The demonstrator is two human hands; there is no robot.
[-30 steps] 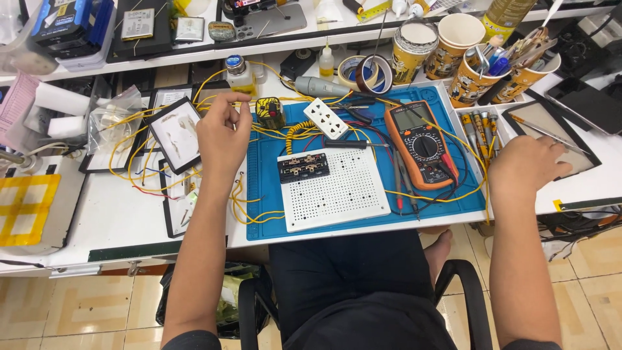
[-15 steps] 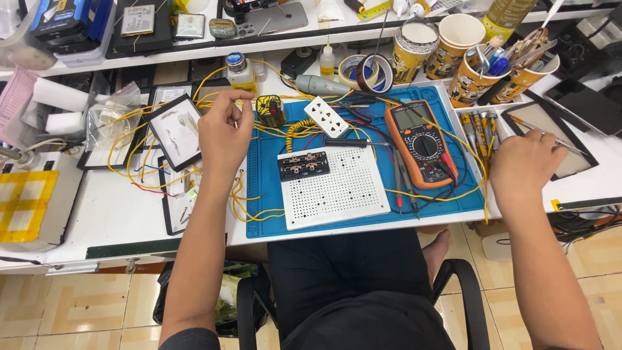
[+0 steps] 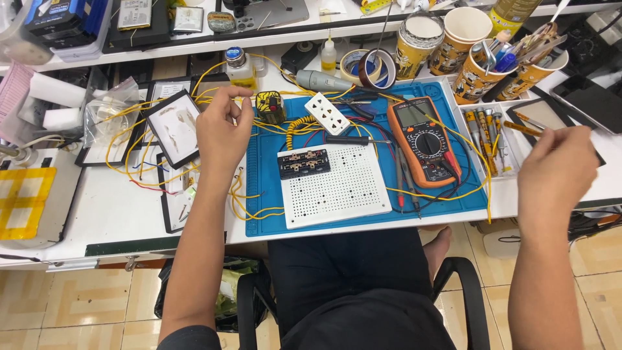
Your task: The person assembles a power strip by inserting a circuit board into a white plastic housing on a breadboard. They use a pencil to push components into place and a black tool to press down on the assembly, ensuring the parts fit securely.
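Observation:
My left hand (image 3: 222, 133) is raised over the left edge of the blue work mat (image 3: 265, 214). Its thumb and forefinger pinch a yellow wire (image 3: 243, 202) from the tangle there, close to a small yellow and black component (image 3: 269, 106). My right hand (image 3: 556, 170) hovers blurred past the mat's right edge, fingers curled, beside a tray of small tools (image 3: 484, 133). Whether it holds anything is unclear. On the mat lie a white perforated board (image 3: 337, 188) carrying a black terminal block (image 3: 303, 163), a white socket strip (image 3: 328, 113) and an orange multimeter (image 3: 424, 139).
Paper cups (image 3: 476, 78) stuffed with tools, tape rolls (image 3: 369, 66) and a small bottle (image 3: 240, 67) line the back of the bench. Framed panels (image 3: 173, 126) and a yellow and grey device (image 3: 26, 198) sit at the left. A black chair (image 3: 463, 291) is below me.
My right hand has shifted to the right, away from the mat, and is now blurred. My left hand has stayed at the yellow wires with its fingers closing together.

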